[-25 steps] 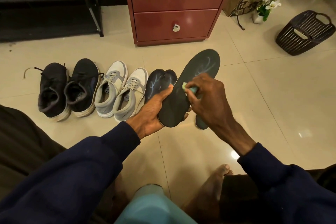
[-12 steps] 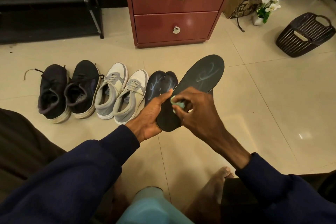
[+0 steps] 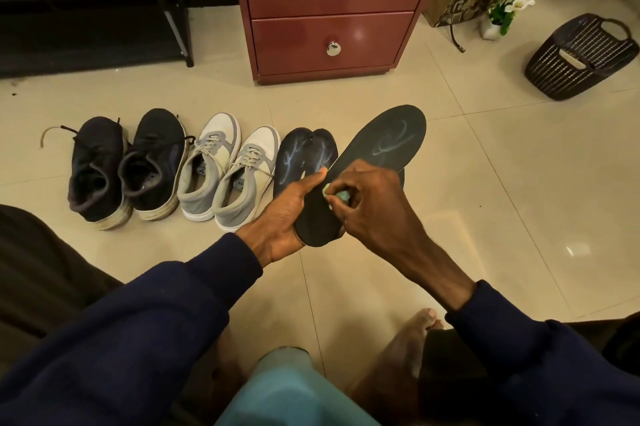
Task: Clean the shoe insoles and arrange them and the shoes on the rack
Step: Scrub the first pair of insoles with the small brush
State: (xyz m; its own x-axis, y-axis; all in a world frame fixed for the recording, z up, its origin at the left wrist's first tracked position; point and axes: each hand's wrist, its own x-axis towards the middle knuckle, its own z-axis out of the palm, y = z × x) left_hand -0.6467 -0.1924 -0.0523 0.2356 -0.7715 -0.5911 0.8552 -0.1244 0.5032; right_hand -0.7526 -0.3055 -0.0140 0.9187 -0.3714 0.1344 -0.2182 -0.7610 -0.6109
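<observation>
While the left hand (image 3: 285, 216) grips the black insole (image 3: 374, 155) by its heel above the floor (image 3: 502, 225) and the right hand (image 3: 375, 209) pinches seemingly a green wipe (image 3: 338, 196), hard rubbing could wrench the insole free.

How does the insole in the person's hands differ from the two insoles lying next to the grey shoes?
The held insole is off the tiled floor, gripped by the left hand and rubbed with a green cloth in the right hand; the floor insoles lie side by side on it. The held insole shows a faint looped pale mark; the floor insoles show brighter branching streaks. All are dark.
</observation>
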